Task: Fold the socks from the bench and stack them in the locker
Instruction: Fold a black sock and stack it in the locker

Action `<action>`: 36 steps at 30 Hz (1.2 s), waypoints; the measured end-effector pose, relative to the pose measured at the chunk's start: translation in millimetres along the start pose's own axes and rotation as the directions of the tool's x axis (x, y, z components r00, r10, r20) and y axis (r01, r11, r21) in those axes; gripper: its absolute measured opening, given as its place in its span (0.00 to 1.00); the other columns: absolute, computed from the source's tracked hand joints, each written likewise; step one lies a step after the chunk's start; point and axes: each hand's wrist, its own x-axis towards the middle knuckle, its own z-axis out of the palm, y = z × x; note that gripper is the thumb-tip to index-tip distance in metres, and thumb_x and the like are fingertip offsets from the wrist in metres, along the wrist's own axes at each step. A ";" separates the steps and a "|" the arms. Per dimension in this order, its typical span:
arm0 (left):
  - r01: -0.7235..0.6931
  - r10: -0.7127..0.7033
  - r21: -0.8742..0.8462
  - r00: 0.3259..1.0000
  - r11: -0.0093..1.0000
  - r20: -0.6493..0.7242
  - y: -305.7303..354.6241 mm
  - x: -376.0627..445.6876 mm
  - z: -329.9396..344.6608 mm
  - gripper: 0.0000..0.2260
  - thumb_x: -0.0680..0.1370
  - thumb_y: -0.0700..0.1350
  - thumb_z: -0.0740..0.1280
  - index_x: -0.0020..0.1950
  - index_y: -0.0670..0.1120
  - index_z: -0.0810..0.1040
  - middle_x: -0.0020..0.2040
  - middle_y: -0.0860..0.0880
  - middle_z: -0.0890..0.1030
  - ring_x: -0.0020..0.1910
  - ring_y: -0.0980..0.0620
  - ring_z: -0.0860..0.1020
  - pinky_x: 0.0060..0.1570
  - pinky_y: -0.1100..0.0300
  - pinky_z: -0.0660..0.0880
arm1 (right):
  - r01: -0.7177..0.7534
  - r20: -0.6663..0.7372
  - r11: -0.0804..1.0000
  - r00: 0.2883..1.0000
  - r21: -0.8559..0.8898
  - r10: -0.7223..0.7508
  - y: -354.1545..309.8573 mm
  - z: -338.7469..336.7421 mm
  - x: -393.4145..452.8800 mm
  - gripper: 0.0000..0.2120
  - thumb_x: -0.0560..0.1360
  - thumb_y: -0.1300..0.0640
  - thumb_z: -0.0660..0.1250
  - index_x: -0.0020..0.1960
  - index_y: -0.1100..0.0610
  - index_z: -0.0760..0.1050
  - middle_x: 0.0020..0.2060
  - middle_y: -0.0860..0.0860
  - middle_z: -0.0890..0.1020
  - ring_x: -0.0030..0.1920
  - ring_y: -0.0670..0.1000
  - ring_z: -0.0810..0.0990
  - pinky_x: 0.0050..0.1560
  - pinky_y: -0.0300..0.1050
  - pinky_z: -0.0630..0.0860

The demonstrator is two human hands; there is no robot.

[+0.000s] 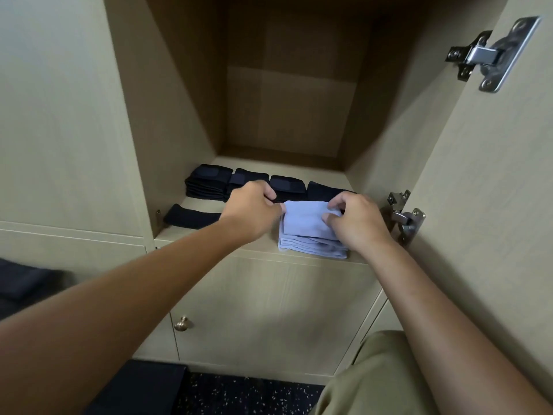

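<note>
Both hands are reaching into the open locker (179,121), working at a stack of light blue socks (311,232) that is sitting at the near right edge of the locker shelf (257,250). The left hand (251,209) is curling its fingers at the stack's left top corner, pinching the edge of the top sock. The right hand (356,221) is gripping the top sock's right side, with the thumb pressing on the blue fabric and the other fingers curling over its far edge.

A row of folded dark socks (242,184) is lying along the far side of the shelf, running from left to right behind the hands. One more dark sock (191,218) is lying flat at the near left, just beside the left wrist.

The locker door (493,175) is standing open on the right, with two metal hinges (490,53) showing. A round knob (181,323) is sitting on the lower cabinet front. At the far left edge, dark fabric (21,283) is lying low, blurred.
</note>
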 end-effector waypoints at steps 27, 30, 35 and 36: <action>0.124 -0.056 0.443 0.985 0.888 -0.163 -141.4 -135.3 -244.3 0.02 0.78 0.50 0.72 0.46 0.55 0.82 0.45 0.56 0.84 0.48 0.54 0.83 0.56 0.51 0.79 | 0.482 0.420 0.843 0.732 0.237 -0.536 -176.1 69.7 -96.0 0.04 0.77 0.48 0.71 0.45 0.47 0.80 0.39 0.42 0.81 0.39 0.41 0.76 0.39 0.41 0.69; 0.197 -0.124 0.440 0.974 0.876 -0.189 -160.2 -135.6 -265.4 0.03 0.78 0.49 0.73 0.49 0.51 0.83 0.46 0.56 0.83 0.49 0.54 0.83 0.52 0.59 0.78 | 0.498 0.472 0.825 0.679 0.267 -0.563 -195.2 82.8 -105.0 0.04 0.77 0.47 0.71 0.45 0.46 0.80 0.39 0.42 0.81 0.39 0.41 0.77 0.41 0.41 0.72; 0.293 -0.222 0.485 0.954 0.824 -0.201 -195.0 -135.6 -291.0 0.07 0.76 0.49 0.75 0.51 0.48 0.83 0.48 0.54 0.82 0.51 0.52 0.81 0.48 0.61 0.73 | 0.523 0.557 0.802 0.590 0.289 -0.585 -225.1 114.3 -119.8 0.05 0.78 0.48 0.71 0.50 0.48 0.80 0.39 0.42 0.80 0.40 0.40 0.77 0.37 0.35 0.69; 0.313 -0.245 0.503 0.949 0.805 -0.198 -201.5 -136.1 -294.5 0.09 0.76 0.49 0.75 0.52 0.48 0.83 0.49 0.52 0.83 0.52 0.50 0.81 0.51 0.59 0.73 | 0.524 0.570 0.800 0.576 0.292 -0.586 -229.9 121.9 -122.3 0.06 0.78 0.48 0.71 0.50 0.49 0.80 0.39 0.42 0.80 0.41 0.40 0.77 0.38 0.35 0.70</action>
